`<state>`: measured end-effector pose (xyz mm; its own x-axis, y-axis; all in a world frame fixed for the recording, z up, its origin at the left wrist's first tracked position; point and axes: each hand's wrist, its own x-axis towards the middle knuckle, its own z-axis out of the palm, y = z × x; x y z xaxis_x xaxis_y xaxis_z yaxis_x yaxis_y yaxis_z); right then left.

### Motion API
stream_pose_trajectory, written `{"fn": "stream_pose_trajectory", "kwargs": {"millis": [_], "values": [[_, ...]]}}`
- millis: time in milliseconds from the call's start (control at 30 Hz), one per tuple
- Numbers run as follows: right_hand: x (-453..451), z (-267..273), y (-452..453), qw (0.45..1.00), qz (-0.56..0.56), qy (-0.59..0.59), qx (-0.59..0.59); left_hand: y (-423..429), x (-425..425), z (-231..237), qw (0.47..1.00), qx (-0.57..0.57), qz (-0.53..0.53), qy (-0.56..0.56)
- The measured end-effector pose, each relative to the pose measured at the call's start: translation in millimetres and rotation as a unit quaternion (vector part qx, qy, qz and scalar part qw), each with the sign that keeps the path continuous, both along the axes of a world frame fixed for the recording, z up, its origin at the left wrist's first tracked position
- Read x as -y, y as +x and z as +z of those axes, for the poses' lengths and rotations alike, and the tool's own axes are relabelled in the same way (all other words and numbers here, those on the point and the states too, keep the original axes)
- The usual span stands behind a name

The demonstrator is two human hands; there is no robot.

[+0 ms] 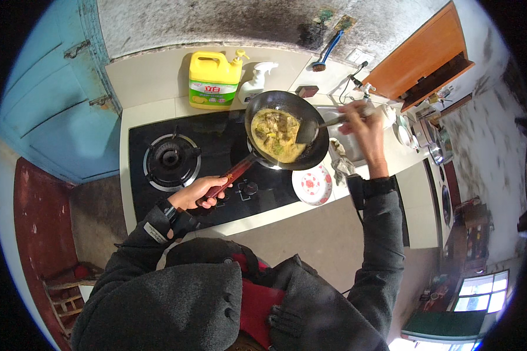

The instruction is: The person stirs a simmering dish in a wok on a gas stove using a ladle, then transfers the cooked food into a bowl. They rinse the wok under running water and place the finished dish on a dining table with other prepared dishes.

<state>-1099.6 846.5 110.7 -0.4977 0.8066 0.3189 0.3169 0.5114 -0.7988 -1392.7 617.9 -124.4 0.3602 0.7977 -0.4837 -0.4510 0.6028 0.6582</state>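
My left hand (202, 193) is wrapped around the dark red handle (236, 172) of a black wok (318, 153). The wok is over the right side of the black glass gas hob (215, 131); whether it rests on the burner or is lifted cannot be told. Yellowish broth with chunks of food (277, 135) pools in the wok's left part. My right hand (363, 127) grips the handle of a metal spatula (309, 131), whose blade touches the wok's inside near the food. A white plate with red flower patterns (312, 185) sits at the wok's lower right, on the counter's front edge.
A bare burner (171, 157) is at the hob's left. Behind stand a yellow detergent jug (214, 81) and a white spray bottle (254, 83). Right of the wok are a crumpled cloth (342, 164) and a steel sink (355, 147). A blue-handled brush (327, 52) hangs on the wall.
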Motion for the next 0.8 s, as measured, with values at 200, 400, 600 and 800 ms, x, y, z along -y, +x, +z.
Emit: {"fn": "stream_pose_trajectory", "kwargs": {"millis": [200,400,600,800], "values": [[17.9,-56.8,-4.4,0.966,0.096,0.118,0.209,-14.8,-4.0,12.1,0.998,-0.064,-0.019,0.005],[36.9,-101.1,22.6,0.948,0.173,0.164,0.208,-11.1,-2.0,25.6,0.960,-0.274,0.000,0.054],[61.6,-142.3,61.9,0.938,0.176,0.201,0.219,-4.8,-1.5,24.6,0.908,-0.410,-0.011,0.086],[73.5,-190.5,85.9,0.928,0.197,0.246,0.199,23.1,8.5,36.9,0.769,-0.576,0.197,0.192]]}}
